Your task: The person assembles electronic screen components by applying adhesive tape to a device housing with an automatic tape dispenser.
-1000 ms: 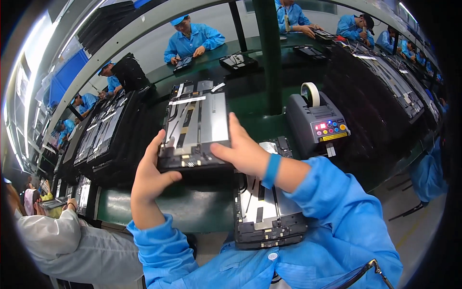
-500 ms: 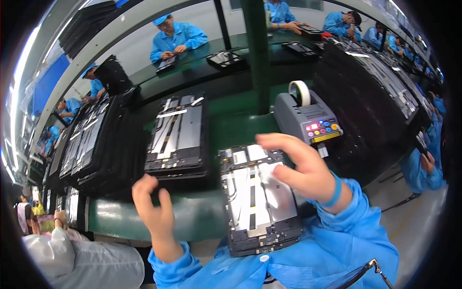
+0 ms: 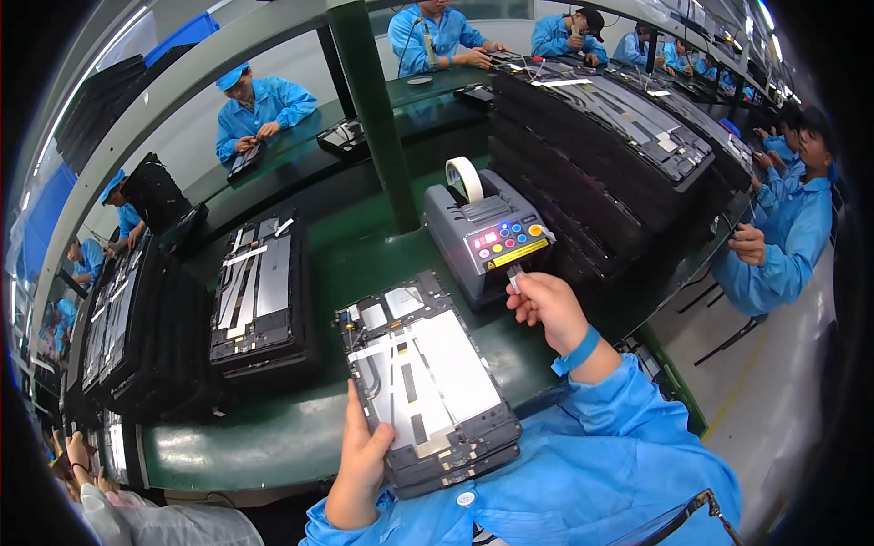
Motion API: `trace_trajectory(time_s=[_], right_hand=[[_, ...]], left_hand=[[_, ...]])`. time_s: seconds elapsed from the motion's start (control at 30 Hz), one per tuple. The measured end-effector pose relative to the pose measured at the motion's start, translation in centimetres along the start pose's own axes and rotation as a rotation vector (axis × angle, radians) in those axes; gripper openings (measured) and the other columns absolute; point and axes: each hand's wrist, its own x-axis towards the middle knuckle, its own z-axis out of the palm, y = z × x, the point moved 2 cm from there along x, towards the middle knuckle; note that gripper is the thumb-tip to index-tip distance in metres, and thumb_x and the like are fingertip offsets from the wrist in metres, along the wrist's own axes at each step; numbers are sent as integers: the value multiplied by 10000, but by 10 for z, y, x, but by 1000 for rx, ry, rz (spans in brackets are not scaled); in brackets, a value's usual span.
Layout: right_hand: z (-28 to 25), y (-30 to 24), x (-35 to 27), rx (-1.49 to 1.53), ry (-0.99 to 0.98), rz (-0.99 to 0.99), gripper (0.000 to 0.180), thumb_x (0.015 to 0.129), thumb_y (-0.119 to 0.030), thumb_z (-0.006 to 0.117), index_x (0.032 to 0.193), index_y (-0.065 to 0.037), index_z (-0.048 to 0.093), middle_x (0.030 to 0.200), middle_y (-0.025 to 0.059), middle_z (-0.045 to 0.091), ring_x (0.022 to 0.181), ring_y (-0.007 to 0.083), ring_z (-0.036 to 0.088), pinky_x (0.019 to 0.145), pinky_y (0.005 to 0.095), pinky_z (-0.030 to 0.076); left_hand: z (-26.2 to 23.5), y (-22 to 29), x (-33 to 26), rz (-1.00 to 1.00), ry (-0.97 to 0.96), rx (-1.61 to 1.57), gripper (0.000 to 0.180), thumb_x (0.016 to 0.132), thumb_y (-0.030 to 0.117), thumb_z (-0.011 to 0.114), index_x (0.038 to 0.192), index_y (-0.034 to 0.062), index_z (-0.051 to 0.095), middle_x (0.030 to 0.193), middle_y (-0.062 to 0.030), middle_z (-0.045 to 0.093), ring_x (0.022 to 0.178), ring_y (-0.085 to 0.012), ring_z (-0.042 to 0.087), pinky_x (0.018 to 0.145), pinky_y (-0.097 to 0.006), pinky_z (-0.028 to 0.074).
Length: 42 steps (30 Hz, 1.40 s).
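Tape strip (image 3: 516,281) pinched in our right hand (image 3: 552,311), open-backed device (image 3: 442,387) held by our left hand (image 3: 362,455).
In the head view, our right thumb and fingers nip the tape at the mouth of the grey dispenser (image 3: 460,221); we cannot tell whether it is cut free. Our left hand closes on the device's left edge, thumb on top, and the device lies before us at the near side of the worktop (image 3: 246,446). We judge the work partway along: the top unit (image 3: 269,296) of the stack at left bears a pale strip (image 3: 244,257) across it; our device shows no matching one, so its taping seems undone.
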Motion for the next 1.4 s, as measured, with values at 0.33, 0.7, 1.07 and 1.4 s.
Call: trace_trajectory(time_s=[0.33, 0.7, 1.07, 1.4], right_hand=[[49, -30, -66, -601, -600, -583, 169, 877, -207, 584, 800, -61, 621, 712, 62, 599, 648, 220, 580, 590, 337, 459], [95, -49, -86, -883, -582, -775, 185, 827, -242, 631, 946, -107, 673, 760, 89, 629, 656, 286, 615, 558, 374, 478], [127, -67, -42, -999, -550, -825, 132, 792, -190, 648, 835, -83, 584, 812, 90, 618, 758, 295, 610, 641, 390, 480], [181, -36, 24, -1134, -789, -915, 364, 738, -15, 639, 1091, -68, 570, 889, 80, 638, 926, 300, 562, 808, 380, 449]], left_hand=[[13, 73, -9, 413, 204, 812, 661, 746, 195, 744, 1292, -28, 447, 1267, -206, 452, 1169, -300, 464, 988, -366, 370], [26, 74, -4, 454, -15, 554, 67, 728, 44, 739, 773, 19, 696, 705, -74, 639, 619, -179, 604, 532, -272, 456], [-2, 73, 26, 622, 300, 838, 186, 728, 75, 730, 899, 17, 689, 755, -111, 623, 632, -239, 603, 559, -309, 475], [-12, 54, 61, 567, 310, 1122, 93, 752, 118, 672, 841, 90, 677, 781, -42, 601, 659, -241, 609, 575, -343, 497]])
